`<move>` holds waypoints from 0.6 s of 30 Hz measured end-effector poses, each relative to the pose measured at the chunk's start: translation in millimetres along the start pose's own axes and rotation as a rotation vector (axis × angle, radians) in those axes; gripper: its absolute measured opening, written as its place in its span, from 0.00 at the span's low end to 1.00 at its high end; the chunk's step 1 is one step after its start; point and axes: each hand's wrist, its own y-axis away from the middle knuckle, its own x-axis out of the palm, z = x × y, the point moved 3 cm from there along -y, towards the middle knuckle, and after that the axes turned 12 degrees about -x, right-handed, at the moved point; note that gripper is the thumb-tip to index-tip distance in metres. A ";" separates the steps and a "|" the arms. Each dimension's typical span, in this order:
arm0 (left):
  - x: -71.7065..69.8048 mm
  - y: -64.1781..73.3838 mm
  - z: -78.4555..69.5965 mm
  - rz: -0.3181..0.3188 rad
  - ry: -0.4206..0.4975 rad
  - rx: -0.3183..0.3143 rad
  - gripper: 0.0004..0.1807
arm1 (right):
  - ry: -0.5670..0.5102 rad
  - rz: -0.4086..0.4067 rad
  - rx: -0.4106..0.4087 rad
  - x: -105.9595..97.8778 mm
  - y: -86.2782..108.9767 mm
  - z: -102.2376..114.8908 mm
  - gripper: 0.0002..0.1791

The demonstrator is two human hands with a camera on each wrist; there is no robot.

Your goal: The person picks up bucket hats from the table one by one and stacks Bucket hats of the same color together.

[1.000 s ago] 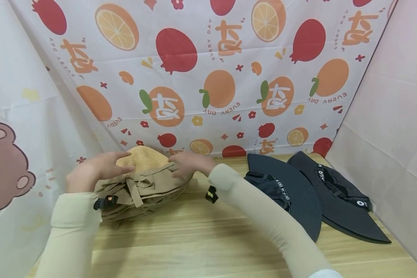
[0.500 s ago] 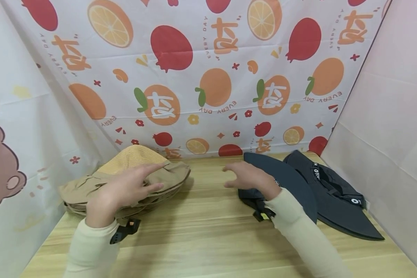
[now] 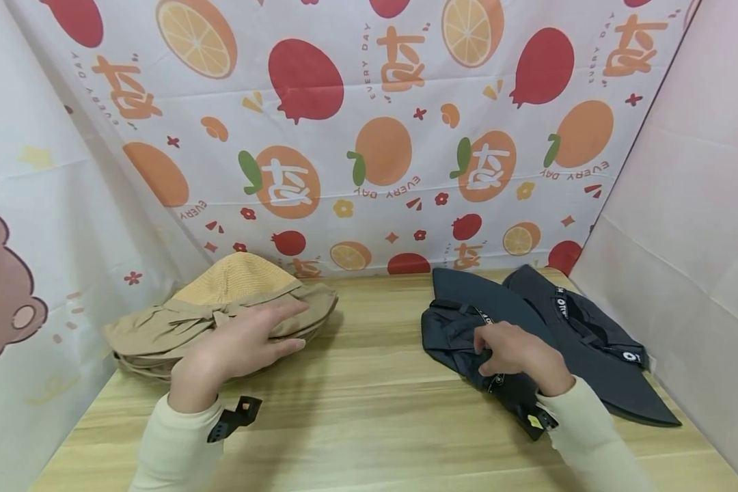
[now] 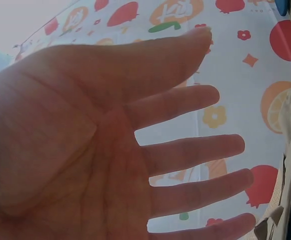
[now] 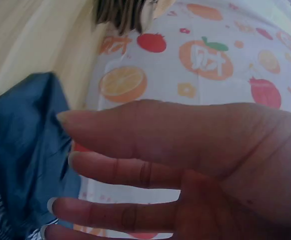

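Note:
My left hand (image 3: pixel 240 348) hovers with straight, spread fingers in front of several stacked tan sun hats (image 3: pixel 147 335). The top one has a straw crown (image 3: pixel 236 279) and a fabric bow on its brim. In the left wrist view the palm holds nothing. My right hand (image 3: pixel 519 355) is over a navy wide-brimmed hat (image 3: pixel 445 335), thumb and fingers apart and pointing at its crumpled crown. In the right wrist view the fingertips are right at the navy fabric (image 5: pixel 25 145). The hand covers part of the hat's lettered band.
A second dark hat (image 3: pixel 621 386) lies to the right, partly under the navy brim. The wooden table (image 3: pixel 357 424) meets a fruit-printed cloth (image 3: pixel 381 225) at the back. A pale wall panel (image 3: pixel 682 273) stands right, a white curtain (image 3: pixel 98 225) left.
Both hands have left the tan hats, which now lie spread wider to the left. The right hand has moved right to the navy hat. The left hand has drawn back toward me.

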 end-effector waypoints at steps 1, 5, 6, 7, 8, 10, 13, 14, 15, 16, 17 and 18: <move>0.7 0.1 -0.4 0.004 0.004 -0.002 0.31 | 0.002 0.004 0.007 2.3 1.9 -2.7 0.17; 3.4 -0.1 -2.3 0.010 -0.001 0.000 0.31 | 0.014 0.026 0.062 13.5 4.2 -9.1 0.22; 4.3 -0.2 -2.7 0.013 -0.002 0.005 0.31 | 0.023 0.036 0.078 16.1 3.4 -9.7 0.24; 5.1 -0.1 -3.0 0.015 -0.006 0.007 0.31 | 0.033 0.051 0.095 19.0 2.3 -10.0 0.28; 6.0 -0.1 -3.1 0.018 -0.008 0.010 0.31 | 0.046 0.065 0.115 21.9 0.9 -10.0 0.32; 7.6 -0.3 -3.2 0.020 -0.010 0.020 0.31 | 0.079 0.086 0.150 27.0 -2.7 -9.0 0.40; 8.8 -0.7 -3.0 0.019 -0.018 0.024 0.31 | 0.167 0.113 0.180 36.0 -8.8 -7.2 0.49; 9.2 -0.9 -3.1 0.019 -0.016 0.028 0.30 | 0.200 0.118 0.186 39.0 -10.6 -6.5 0.49; 9.4 -1.0 -3.2 0.021 -0.014 0.030 0.31 | 0.221 0.122 0.193 41.6 -12.0 -5.8 0.49; 9.5 -1.0 -3.6 0.022 -0.015 0.028 0.31 | 0.241 0.124 0.194 43.7 -12.9 -4.8 0.48; 9.5 -0.9 -3.7 0.023 -0.018 0.027 0.31 | 0.260 0.124 0.192 45.8 -13.6 -4.3 0.47; 9.5 -1.0 -3.9 0.027 -0.018 0.027 0.31 | 0.277 0.121 0.186 47.6 -14.1 -3.9 0.45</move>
